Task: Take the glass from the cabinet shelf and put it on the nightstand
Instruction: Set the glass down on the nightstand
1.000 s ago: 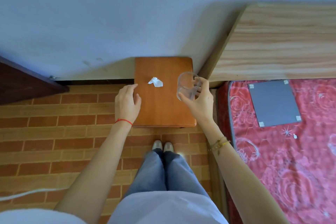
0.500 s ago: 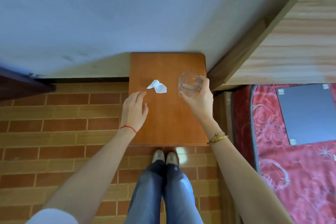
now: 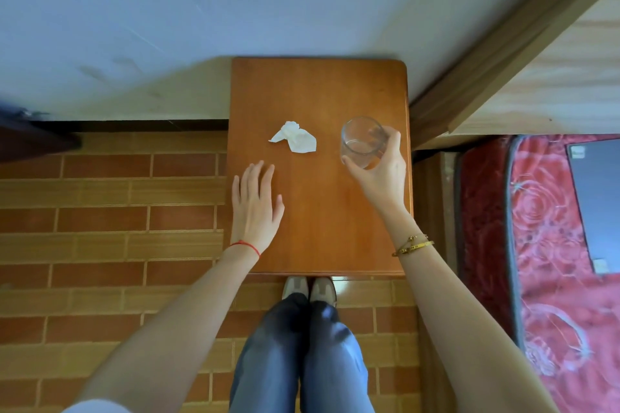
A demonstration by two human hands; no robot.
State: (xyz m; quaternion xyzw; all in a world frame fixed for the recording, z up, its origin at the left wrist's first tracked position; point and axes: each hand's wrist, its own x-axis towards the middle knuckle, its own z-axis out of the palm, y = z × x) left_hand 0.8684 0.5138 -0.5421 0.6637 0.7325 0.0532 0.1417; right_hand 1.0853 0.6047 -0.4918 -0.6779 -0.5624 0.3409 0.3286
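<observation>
At the centre of the frame the nightstand [image 3: 318,211] is warm orange-brown wood. The crumpled tissue [image 3: 295,141] on it is white, the glass [image 3: 362,142] clear. Lower left, the floor [image 3: 100,228] shows a brick pattern in red-brown and tan. At the right edge the bedspread [image 3: 543,245] is red with pale rose swirls. The wall [image 3: 201,10] above is pale blue-grey.

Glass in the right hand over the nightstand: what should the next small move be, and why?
Probably lower the glass straight down until its base rests on the nightstand, then let go. The right hand grips it upright over the bare right side of the top, clear of the crumpled tissue. Whether it already touches the wood cannot be told. The left hand is open, holding nothing.
</observation>
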